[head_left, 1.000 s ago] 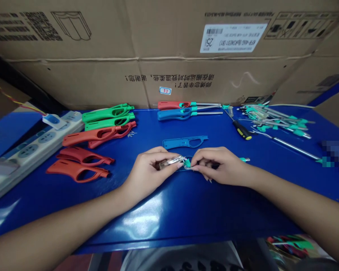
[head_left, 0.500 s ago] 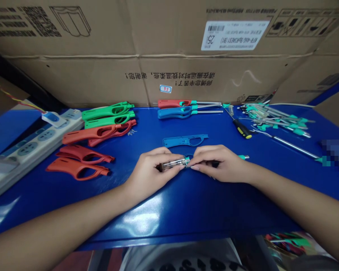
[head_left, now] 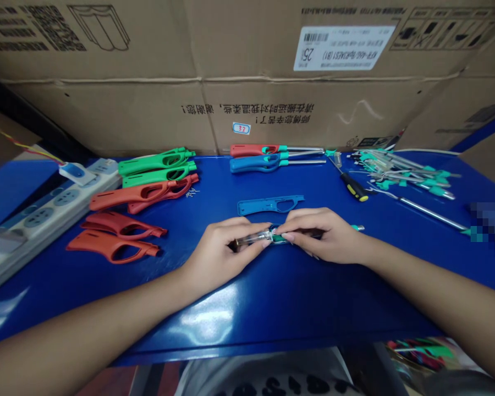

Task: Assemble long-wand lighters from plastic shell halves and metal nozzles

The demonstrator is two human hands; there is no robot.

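Low over the blue table, both hands hold a partly built gas lighter between them. My left hand is closed around its handle end, where a clear fuel tank shows between thumb and fingers. My right hand pinches at the green trigger area with thumb and forefinger, and its other fingers wrap the body. A green and metal tip sticks out past the right hand. Most of the lighter's shell is hidden by the fingers. Just beyond the hands lies a blue half shell, hollow side up.
Green lighter shells and orange-red ones lie at left beside a white power strip. Assembled lighters lie at the back. To the right are a screwdriver and a pile of metal lighter tubes. A cardboard box walls the back.
My right thumb and forefinger have shifted slightly at the trigger area, and more of the green part now shows. The left hand keeps its hold.
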